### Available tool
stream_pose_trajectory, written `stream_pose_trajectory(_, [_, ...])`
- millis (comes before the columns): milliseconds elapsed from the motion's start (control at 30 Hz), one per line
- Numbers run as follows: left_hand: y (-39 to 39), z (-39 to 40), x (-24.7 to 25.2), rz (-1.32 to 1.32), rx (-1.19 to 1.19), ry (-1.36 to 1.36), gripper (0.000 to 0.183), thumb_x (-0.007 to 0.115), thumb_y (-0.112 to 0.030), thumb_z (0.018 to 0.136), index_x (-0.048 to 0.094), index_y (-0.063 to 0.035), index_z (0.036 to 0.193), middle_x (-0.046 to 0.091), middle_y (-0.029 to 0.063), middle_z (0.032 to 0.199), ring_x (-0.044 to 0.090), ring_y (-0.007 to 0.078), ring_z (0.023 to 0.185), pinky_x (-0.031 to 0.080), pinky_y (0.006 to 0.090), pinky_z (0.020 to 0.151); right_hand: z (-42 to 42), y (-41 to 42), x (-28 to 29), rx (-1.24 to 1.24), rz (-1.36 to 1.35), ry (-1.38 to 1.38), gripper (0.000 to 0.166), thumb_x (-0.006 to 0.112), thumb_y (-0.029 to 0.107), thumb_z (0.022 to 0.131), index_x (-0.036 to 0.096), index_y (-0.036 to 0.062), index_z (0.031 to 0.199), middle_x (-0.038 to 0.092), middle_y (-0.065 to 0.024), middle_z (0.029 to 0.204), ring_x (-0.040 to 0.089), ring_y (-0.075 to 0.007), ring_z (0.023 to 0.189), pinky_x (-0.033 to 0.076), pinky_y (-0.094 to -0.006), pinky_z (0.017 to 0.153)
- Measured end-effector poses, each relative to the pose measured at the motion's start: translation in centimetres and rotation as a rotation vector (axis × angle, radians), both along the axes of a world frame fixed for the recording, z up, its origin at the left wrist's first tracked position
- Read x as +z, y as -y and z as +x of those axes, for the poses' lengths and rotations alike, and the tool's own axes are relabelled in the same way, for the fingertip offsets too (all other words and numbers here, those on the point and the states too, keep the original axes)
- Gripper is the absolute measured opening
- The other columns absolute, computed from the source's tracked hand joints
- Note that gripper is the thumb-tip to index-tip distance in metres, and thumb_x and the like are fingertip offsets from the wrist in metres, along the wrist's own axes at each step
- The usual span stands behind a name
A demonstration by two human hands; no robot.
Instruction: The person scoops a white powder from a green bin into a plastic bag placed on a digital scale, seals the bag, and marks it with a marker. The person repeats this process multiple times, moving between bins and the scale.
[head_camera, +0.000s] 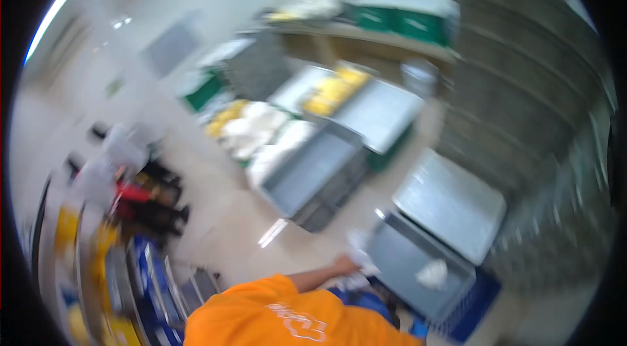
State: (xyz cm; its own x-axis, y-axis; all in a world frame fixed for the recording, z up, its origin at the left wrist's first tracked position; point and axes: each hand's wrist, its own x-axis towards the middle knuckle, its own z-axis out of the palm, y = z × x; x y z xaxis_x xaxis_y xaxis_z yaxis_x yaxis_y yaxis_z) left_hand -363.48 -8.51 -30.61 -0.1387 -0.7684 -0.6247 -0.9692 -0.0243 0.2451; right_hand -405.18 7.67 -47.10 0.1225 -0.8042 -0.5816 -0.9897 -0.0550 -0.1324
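Observation:
The whole view is blurred by motion. My left hand (345,265) reaches out from an orange sleeve and appears closed on a white translucent plastic bag (361,248). Just beyond it lies a grey plastic crate (409,260) with a crumpled white item (433,274) inside. That grey crate rests on a dark blue perforated crate (472,304). Against its far side is a shiny metal tray or lid (450,204). My right hand is out of view. A small bright blue object (419,329) shows at the lower edge, too blurred to identify.
Stacked grey crates (316,174) stand ahead, beside white bundles (259,125) and yellow items (333,91). Tall stacks of grey crates (509,76) line the right. At left, people in white tops (117,150) are near shelving (152,287). Green crates (399,25) sit on a back counter.

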Motion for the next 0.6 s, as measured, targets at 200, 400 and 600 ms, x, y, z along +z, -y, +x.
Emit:
stream_pose_trajectory(200, [0.6, -12.1, 7.0, -0.255, 0.367, -0.538, 0.085, 0.086, -0.042, 0.067, 0.049, -0.0086, 0.136, 0.055, 0.0237, 0.131, 0.054, 0.0401, 0.122, 0.045, 0.0442, 0.103, -6.0, 4.2, 5.9, 0.143, -0.037, -0.053, 0.019, 0.059, 0.014, 0.083, 0.073, 0.0110, 0.096, 0.071, -0.0181, 0.096, 0.070, -0.0365, 0.084, 0.055, -0.0489, 0.071])
stream_pose_trajectory(400, [-2.2, -12.4, 3.4, -0.447, 0.464, -0.454, 0.095, 0.087, -0.038, 0.067, 0.039, -0.0056, 0.143, 0.046, 0.0240, 0.142, 0.047, 0.0388, 0.131, 0.043, 0.0433, 0.107, -9.5, 3.6, 9.9, 0.209, -0.073, 0.002, 0.018, 0.061, 0.016, 0.083, 0.074, 0.0106, 0.094, 0.072, -0.0178, 0.095, 0.071, -0.0359, 0.085, 0.056, -0.0481, 0.070])
stream_pose_trajectory(600, [-12.4, -3.4, -1.0, 0.078, 0.281, -0.132, 0.054, 0.068, -0.050, 0.077, 0.074, -0.0004, 0.096, 0.071, 0.0212, 0.104, 0.068, 0.0366, 0.101, 0.054, 0.0445, 0.089, -9.4, 2.0, 11.7, 0.217, -0.112, 0.082, 0.018, 0.062, 0.018, 0.082, 0.074, 0.0104, 0.094, 0.072, -0.0176, 0.094, 0.072, -0.0354, 0.085, 0.056, -0.0475, 0.069])
